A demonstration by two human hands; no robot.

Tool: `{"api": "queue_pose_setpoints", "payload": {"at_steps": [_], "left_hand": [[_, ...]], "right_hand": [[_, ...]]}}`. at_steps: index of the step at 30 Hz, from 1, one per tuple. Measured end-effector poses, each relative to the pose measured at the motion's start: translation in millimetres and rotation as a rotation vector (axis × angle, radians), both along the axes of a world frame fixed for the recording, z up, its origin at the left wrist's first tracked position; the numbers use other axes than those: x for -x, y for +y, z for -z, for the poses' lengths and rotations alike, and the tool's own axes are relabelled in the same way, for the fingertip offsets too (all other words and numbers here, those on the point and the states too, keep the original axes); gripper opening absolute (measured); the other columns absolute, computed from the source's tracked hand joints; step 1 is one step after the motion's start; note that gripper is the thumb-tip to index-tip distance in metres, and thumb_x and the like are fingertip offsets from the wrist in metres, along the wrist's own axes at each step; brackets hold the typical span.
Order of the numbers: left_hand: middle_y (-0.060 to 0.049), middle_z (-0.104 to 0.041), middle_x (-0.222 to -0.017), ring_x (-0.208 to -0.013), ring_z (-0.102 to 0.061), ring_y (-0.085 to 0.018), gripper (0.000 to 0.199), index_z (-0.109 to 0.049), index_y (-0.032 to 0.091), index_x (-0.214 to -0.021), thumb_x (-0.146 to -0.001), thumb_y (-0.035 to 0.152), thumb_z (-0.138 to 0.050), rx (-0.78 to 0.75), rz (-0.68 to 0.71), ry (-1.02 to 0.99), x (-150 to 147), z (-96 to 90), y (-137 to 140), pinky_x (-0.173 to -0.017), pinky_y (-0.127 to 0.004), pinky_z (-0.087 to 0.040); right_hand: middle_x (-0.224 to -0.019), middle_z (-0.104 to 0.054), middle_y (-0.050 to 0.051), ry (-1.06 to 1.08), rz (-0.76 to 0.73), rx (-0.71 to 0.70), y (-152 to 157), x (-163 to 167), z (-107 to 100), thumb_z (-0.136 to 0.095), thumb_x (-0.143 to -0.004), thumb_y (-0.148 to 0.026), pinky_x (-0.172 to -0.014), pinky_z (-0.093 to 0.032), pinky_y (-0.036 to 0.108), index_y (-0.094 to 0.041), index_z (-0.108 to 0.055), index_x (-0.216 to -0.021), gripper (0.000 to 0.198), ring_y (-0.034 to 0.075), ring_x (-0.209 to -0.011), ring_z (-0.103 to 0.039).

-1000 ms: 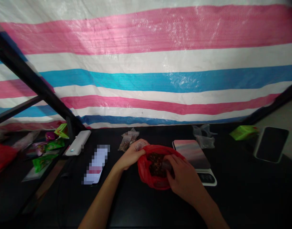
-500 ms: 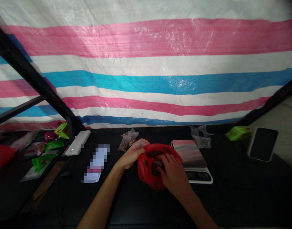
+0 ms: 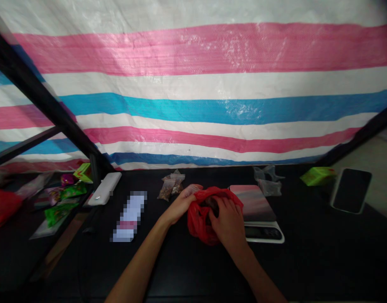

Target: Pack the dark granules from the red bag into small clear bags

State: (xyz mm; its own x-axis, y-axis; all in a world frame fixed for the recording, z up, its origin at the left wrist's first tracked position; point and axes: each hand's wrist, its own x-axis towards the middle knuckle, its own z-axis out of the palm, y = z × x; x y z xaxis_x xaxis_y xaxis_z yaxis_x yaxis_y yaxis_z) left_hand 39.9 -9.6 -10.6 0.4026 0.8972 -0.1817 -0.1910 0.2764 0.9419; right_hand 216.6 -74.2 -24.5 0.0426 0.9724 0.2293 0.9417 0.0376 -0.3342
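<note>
Dim overall. Brightest behind and above the red bag (image 3: 200, 225), on the striped sheet (image 3: 187, 107); can't tell if lit from the front or through. Glaring in crinkly white specks above and right of the bag. Near-black on the tabletop (image 3: 177, 271) in front of it. Shadowed inside it at the right hand (image 3: 228, 216), too dark to read contents. Masked in coarse mosaic on the pale slab (image 3: 129, 216) left of it. Soft on the green box (image 3: 318, 176) far right of it. Vignetted far up and right, stretched wide-angle toward the edges.
</note>
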Motion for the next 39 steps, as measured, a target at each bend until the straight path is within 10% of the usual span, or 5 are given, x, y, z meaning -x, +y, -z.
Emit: {"api": "queue_pose_setpoints", "payload": {"at_steps": [12,19,32,39], "left_hand": [[-0.005,-0.07,-0.109,-0.101,-0.065,-0.02,0.03,-0.068,0.017,-0.112,-0.083,0.027,-0.07,-0.16,0.032,0.086,4,2.0,5,-0.097,-0.034,-0.048],[-0.007,-0.064,-0.123,-0.114,-0.063,-0.021,0.047,-0.057,0.021,-0.124,-0.085,0.038,-0.077,-0.433,-0.244,0.275,11,1.1,6,-0.108,-0.037,-0.044],[-0.01,-0.067,-0.119,-0.111,-0.061,-0.025,0.037,-0.068,0.022,-0.127,-0.091,0.025,-0.067,-0.667,-0.206,0.491,14,-5.6,5,-0.102,-0.039,-0.047],[-0.008,-0.066,-0.119,-0.11,-0.06,-0.025,0.046,-0.067,0.024,-0.128,-0.084,0.011,-0.068,-0.714,-0.173,0.464,15,-5.2,3,-0.1,-0.039,-0.048]], "right_hand": [[-0.114,-0.073,0.011,0.174,-0.001,-0.112,2,-5,12,-0.059,-0.09,-0.026,-0.101,-0.041,0.048,-0.017,-0.064,-0.119,0.03,0.031,-0.109,-0.064],[-0.115,-0.072,0.009,0.365,0.005,-0.133,1,-12,7,-0.063,-0.089,-0.028,-0.102,-0.042,0.053,-0.021,-0.062,-0.117,0.029,0.029,-0.105,-0.064],[-0.124,-0.068,0.009,0.449,-0.315,-0.265,24,-9,-49,-0.058,-0.093,-0.02,-0.103,-0.048,0.045,-0.024,-0.06,-0.129,0.036,0.026,-0.115,-0.06],[-0.121,-0.066,0.008,0.397,-0.313,-0.23,27,0,-44,-0.056,-0.091,-0.018,-0.102,-0.05,0.044,-0.025,-0.062,-0.129,0.039,0.027,-0.115,-0.06]]}}
